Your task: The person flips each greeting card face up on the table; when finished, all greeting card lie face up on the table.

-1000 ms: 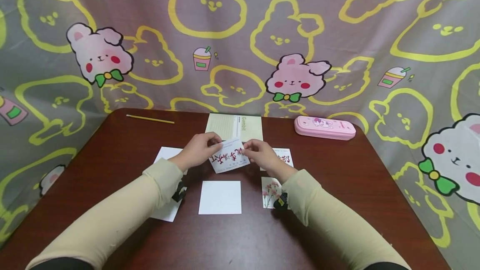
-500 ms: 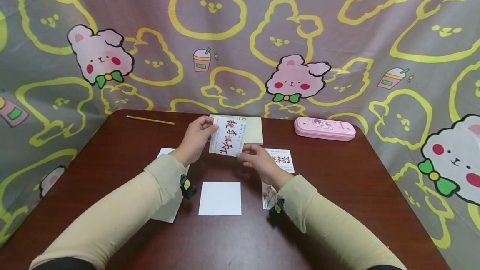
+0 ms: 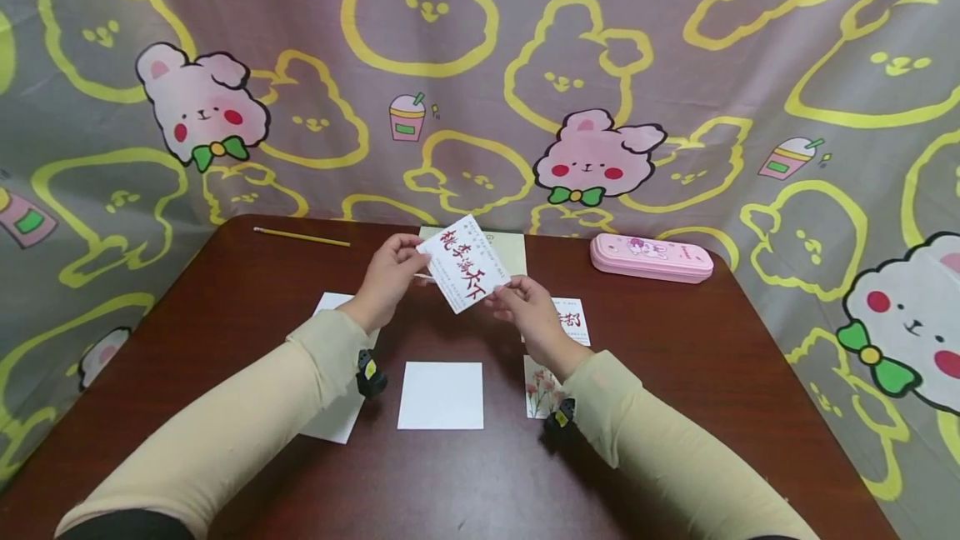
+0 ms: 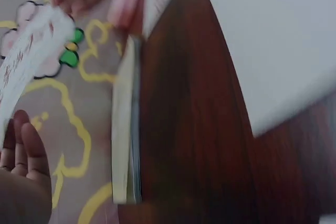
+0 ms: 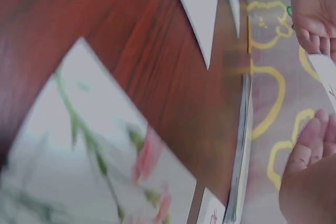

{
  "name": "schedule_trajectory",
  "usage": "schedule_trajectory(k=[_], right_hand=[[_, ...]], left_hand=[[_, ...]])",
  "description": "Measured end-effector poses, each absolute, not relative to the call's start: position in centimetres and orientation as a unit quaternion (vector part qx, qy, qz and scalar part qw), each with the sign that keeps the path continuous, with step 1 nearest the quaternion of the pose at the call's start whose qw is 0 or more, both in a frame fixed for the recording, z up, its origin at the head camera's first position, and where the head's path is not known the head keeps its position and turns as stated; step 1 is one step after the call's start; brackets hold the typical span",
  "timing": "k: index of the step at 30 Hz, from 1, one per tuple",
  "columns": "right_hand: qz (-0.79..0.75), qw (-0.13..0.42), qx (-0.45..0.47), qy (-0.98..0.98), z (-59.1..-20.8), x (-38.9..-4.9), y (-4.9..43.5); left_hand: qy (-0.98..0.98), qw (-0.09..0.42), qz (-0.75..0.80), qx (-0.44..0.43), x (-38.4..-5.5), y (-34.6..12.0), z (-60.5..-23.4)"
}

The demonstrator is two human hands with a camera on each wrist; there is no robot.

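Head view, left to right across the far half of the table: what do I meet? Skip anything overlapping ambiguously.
Yellow pencil → left hand → held card → right hand → pink pencil case.

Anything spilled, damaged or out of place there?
Nothing looks spilled or damaged. The held card tilts, but the left hand and right hand hold it up. The pencil lies loose on the table, apart from the pink case: mildly out of place, perhaps.

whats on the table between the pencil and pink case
In the head view, a pale book lies between the pencil and pink case, partly hidden behind the card that the left hand and right hand hold.
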State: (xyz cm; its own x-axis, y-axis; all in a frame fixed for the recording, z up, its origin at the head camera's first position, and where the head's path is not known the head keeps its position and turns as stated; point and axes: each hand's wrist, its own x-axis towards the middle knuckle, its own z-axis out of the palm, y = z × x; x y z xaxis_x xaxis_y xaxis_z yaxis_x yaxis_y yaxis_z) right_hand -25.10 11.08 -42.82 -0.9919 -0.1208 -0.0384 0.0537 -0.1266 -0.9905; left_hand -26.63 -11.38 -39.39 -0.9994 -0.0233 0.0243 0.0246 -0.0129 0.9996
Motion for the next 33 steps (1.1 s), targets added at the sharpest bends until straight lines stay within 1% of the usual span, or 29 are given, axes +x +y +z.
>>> schedule_trajectory(k=[4, 8, 12, 16, 19, 22, 27, 29, 33], right_hand=[[-0.705, 0.081, -0.021, 0.704, -42.7, -25.5, 11.5], [-0.678, 0.094, -0.006, 0.729, -42.8, -25.7, 11.4], [-0.651, 0.088, 0.026, 0.754, -43.3, -26.1, 11.4], [-0.624, 0.092, 0.041, 0.775, -43.7, -26.3, 11.5], [-0.617, 0.106, 0.037, 0.779, -43.7, -26.3, 11.7], [-0.606, 0.136, 0.028, 0.783, -43.7, -26.2, 12.0], [-0.58, 0.206, 0.007, 0.788, -43.8, -26.3, 12.2], [-0.576, 0.217, 0.002, 0.788, -43.7, -26.3, 12.3], [-0.581, 0.219, -0.005, 0.784, -43.2, -26.2, 12.4]], left_hand=[[-0.807, 0.025, -0.59, -0.018, -26.8, -12.3, -40.1], [-0.854, 0.006, -0.519, -0.024, -26.6, -12.6, -40.7], [-0.866, -0.03, -0.498, -0.025, -26.4, -12.5, -41.2], [-0.876, -0.086, -0.474, -0.023, -26.1, -12.5, -41.8], [-0.877, -0.126, -0.464, -0.017, -25.9, -12.5, -42.3], [-0.876, -0.156, -0.457, -0.017, -25.7, -12.5, -42.9], [-0.869, -0.179, -0.461, -0.02, -25.5, -12.4, -43.5], [-0.868, -0.184, -0.461, -0.022, -25.5, -12.4, -43.5], [-0.873, -0.191, -0.447, -0.03, -25.6, -12.3, -43.1]])
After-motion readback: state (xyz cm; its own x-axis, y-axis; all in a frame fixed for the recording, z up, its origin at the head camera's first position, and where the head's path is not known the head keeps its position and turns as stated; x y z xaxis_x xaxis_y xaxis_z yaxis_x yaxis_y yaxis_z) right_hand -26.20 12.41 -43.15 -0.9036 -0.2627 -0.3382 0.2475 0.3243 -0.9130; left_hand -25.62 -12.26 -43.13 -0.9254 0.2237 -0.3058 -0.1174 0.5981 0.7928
